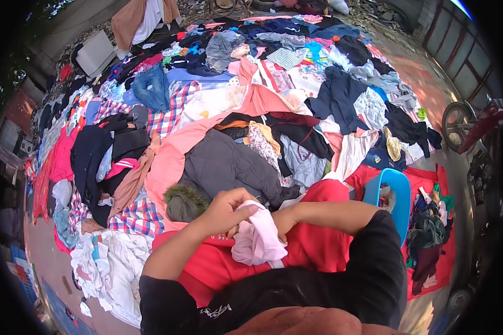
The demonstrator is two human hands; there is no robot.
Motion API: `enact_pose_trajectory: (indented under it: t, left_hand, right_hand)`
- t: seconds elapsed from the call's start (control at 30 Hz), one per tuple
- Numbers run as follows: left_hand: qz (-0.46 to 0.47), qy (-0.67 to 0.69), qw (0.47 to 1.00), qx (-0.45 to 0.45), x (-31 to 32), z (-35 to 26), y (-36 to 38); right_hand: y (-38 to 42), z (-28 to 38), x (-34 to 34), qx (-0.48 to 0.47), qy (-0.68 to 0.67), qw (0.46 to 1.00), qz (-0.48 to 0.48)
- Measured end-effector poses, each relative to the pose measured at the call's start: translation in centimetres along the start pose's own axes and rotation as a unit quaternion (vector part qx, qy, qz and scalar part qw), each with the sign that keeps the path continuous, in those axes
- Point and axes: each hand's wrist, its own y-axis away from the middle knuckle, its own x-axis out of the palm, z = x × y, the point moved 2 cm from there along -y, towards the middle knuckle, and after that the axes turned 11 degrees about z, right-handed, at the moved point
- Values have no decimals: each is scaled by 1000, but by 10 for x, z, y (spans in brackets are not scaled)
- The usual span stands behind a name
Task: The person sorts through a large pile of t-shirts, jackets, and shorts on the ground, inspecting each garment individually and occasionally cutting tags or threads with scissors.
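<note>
Above my lap, a pale pink piece of clothing (pixel 258 240) is bunched between my two hands. My left hand (pixel 229 207) pinches its upper edge, thumb and fingers closed on the cloth. On the other side my right hand (pixel 285 223) grips the same cloth, its fingers partly hidden behind the folds. Red trousers (pixel 324 237) cover my legs beneath it. Just beyond my hands lies a dark grey padded jacket (pixel 223 164) with a furry hood trim (pixel 184 204).
Heaped clothes spread widely ahead, on a pink cloth (pixel 167 170) and checked fabric (pixel 137 216). White clothes (pixel 123 268) lie at the left. To the right stand a blue plastic tub (pixel 399 198) and a dark garment pile (pixel 427 234) on red cloth. A wheel (pixel 457 125) is farther right.
</note>
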Motion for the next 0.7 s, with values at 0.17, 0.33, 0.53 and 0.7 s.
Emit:
enact_pose_trajectory:
  t: [0.17, 0.33, 0.53, 0.7]
  left_hand:
    - [-330, 35, 943, 10, -37, 94, -7]
    - [-376, 58, 925, 4, -55, 94, -4]
    - [-379, 98, 920, 5, -65, 80, -4]
    - [-431, 121, 894, 17, -83, 82, 0]
  right_hand:
    - [107, -7, -198, -6, -94, 916, -389]
    - [317, 52, -314, -272, 32, 519, -810]
    - [170, 1, -296, -141, -17, 689, -711]
    - [-17, -210, -293, 251, 16, 750, -611]
